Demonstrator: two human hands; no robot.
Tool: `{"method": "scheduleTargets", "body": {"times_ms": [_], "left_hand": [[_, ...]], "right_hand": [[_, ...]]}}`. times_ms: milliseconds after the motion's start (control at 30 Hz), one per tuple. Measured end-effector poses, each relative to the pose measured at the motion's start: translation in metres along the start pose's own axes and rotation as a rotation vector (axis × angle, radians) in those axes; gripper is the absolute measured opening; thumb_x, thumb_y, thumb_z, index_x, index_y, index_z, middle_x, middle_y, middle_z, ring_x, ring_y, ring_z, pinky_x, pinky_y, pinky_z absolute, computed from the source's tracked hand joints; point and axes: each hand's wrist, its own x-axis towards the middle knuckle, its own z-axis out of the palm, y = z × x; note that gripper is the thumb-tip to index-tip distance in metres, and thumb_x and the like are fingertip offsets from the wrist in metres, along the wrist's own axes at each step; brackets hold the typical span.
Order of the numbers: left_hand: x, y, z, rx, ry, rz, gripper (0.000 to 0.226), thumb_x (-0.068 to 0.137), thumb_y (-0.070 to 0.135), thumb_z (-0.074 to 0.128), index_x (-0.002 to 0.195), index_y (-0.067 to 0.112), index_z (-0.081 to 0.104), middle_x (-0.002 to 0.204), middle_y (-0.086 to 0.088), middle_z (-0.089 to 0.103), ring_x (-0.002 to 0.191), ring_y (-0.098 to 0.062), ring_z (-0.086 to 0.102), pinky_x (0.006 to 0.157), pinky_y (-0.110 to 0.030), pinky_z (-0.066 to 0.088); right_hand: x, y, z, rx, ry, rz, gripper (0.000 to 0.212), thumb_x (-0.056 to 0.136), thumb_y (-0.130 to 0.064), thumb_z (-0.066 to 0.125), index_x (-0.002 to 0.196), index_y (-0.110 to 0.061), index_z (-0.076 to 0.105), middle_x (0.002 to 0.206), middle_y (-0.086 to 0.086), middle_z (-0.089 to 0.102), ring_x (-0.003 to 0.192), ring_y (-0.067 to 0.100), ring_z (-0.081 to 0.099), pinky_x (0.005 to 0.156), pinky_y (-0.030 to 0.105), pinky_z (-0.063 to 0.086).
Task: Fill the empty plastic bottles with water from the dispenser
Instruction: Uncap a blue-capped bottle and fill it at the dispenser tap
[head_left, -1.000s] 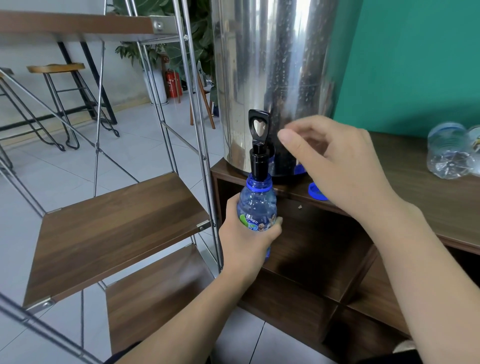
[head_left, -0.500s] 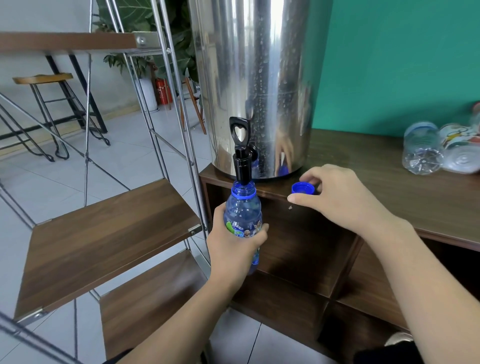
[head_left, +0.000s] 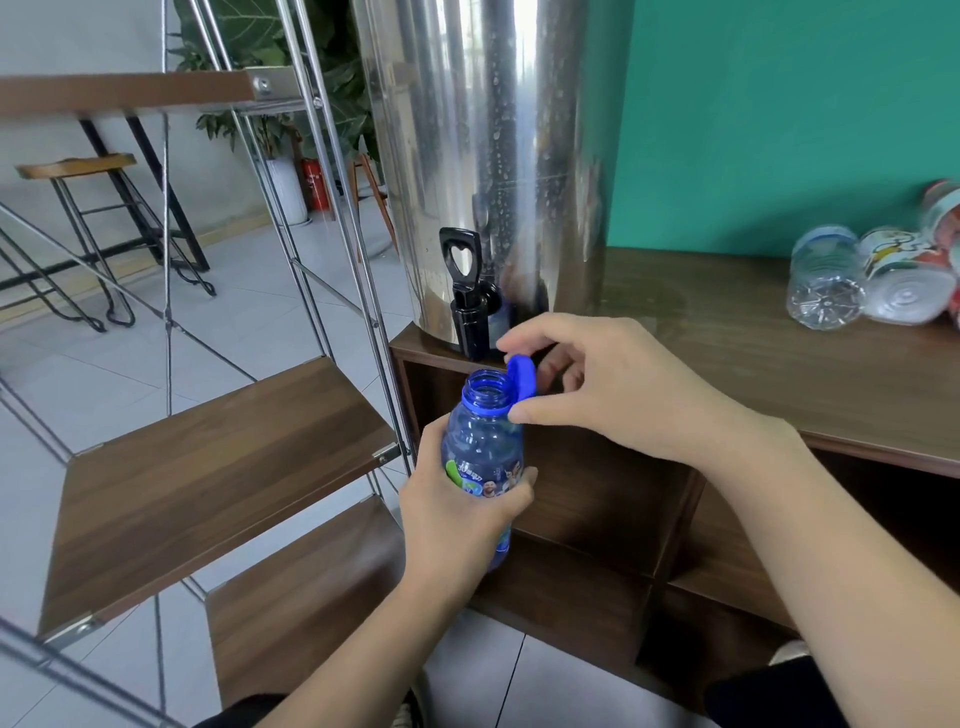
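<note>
Below the black tap (head_left: 467, 301) of the steel dispenser (head_left: 483, 156): left hand (head_left: 462, 514) grips blue plastic bottle (head_left: 480, 457), upright, mouth up. Right hand (head_left: 613, 395) pinches blue cap (head_left: 522, 376), tilted at the mouth. Clear empty bottles (head_left: 872, 278) lie on brown wooden table (head_left: 727, 332); teal wall behind.

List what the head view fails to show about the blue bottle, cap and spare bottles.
- Blue bottle: water level unclear through tinted plastic; left hand covers the label.
- Cap: thread side hidden, pinched by right hand.
- Spare bottles: cut off by right edge, count unclear.
</note>
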Motion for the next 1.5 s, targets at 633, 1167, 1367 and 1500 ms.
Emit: {"method": "scheduleTargets", "body": {"times_ms": [633, 1167, 1367, 1500], "left_hand": [[-0.017, 0.014, -0.002, 0.099, -0.27, 0.123, 0.066, 0.066, 0.016, 0.099, 0.118, 0.027, 0.061, 0.099, 0.018, 0.075, 0.089, -0.006, 0.075, 0.078, -0.019, 0.058], [-0.014, 0.017, -0.004, 0.066, -0.382, 0.128, 0.066, 0.068, 0.015, 0.098, 0.121, 0.026, 0.06, 0.101, 0.018, 0.075, 0.091, -0.005, 0.075, 0.081, -0.019, 0.058], [-0.013, 0.016, -0.004, 0.085, -0.426, 0.151, 0.069, 0.068, 0.019, 0.098, 0.125, 0.024, 0.059, 0.107, 0.018, 0.074, 0.096, -0.004, 0.074, 0.083, -0.018, 0.057], [-0.005, 0.018, -0.01, 0.122, -0.564, 0.129, 0.068, 0.07, 0.021, 0.098, 0.125, 0.027, 0.058, 0.109, 0.014, 0.074, 0.099, -0.007, 0.074, 0.087, -0.023, 0.058]], "right_hand": [[-0.018, -0.029, -0.026, -0.289, -0.179, 0.114, 0.038, 0.074, -0.06, 0.078, 0.091, -0.027, 0.071, 0.082, -0.01, 0.067, 0.074, 0.006, 0.061, 0.07, 0.027, 0.053], [-0.034, -0.015, -0.04, -0.254, -0.271, 0.004, 0.042, 0.087, -0.043, 0.072, 0.128, -0.043, 0.063, 0.115, -0.02, 0.064, 0.098, 0.006, 0.061, 0.079, 0.023, 0.049], [-0.029, -0.013, -0.023, -0.471, -0.143, 0.053, 0.059, 0.073, -0.083, 0.048, 0.082, -0.026, 0.059, 0.075, -0.008, 0.059, 0.069, 0.009, 0.054, 0.061, 0.029, 0.046], [-0.032, -0.006, -0.015, -0.678, -0.055, -0.053, 0.06, 0.088, -0.076, 0.035, 0.069, -0.02, 0.045, 0.064, -0.004, 0.049, 0.061, 0.012, 0.048, 0.055, 0.035, 0.035]]}}
